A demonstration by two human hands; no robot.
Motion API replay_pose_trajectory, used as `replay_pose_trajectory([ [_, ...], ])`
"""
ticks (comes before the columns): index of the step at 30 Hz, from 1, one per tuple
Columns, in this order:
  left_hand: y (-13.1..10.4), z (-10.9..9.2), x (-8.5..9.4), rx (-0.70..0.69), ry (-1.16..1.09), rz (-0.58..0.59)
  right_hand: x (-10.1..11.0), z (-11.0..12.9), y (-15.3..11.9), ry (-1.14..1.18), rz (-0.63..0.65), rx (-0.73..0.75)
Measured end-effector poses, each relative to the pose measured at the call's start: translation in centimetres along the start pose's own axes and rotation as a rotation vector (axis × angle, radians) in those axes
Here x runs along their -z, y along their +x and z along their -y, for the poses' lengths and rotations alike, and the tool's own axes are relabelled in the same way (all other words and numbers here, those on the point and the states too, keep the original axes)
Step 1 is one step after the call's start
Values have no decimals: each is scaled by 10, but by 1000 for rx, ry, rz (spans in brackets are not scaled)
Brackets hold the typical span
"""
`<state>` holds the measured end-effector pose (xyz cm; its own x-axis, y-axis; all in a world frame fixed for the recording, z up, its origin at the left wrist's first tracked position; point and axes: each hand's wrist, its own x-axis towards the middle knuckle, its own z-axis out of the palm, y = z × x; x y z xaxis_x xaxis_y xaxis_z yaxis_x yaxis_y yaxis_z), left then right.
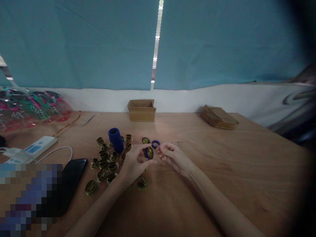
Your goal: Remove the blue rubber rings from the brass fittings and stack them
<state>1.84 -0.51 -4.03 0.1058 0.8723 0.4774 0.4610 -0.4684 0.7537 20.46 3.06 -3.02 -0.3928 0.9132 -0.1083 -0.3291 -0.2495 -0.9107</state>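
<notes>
My left hand [135, 162] holds a round brass-coloured part [150, 153] with a blue rim between thumb and fingers. Just to its right, my right hand [172, 156] has its fingertips pinched together; whatever they hold is too small to make out. A loose blue ring [155, 144] lies on the table beyond my hands. Left of my left hand rises a leaning stack of blue rings [116, 140], with several brass-coloured round parts [102, 175] spread around it. Another such part [142, 183] lies below my left hand.
An open cardboard box [142, 114] stands at the table's back, and another carton [219, 118] lies back right. On the left are a power strip [44, 144] with cables, a black phone [72, 177] and clear-and-pink plastic items [32, 110]. Small bits [179, 144] lie beyond my right hand.
</notes>
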Motion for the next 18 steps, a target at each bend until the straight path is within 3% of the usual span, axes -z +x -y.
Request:
replay_pose_trajectory([
  [5,0,0,0,-24,-3,13,2,-5,4,137,24,-44],
  [18,2,-4,2,-100,68,61,-9,-12,1,173,103,-45],
])
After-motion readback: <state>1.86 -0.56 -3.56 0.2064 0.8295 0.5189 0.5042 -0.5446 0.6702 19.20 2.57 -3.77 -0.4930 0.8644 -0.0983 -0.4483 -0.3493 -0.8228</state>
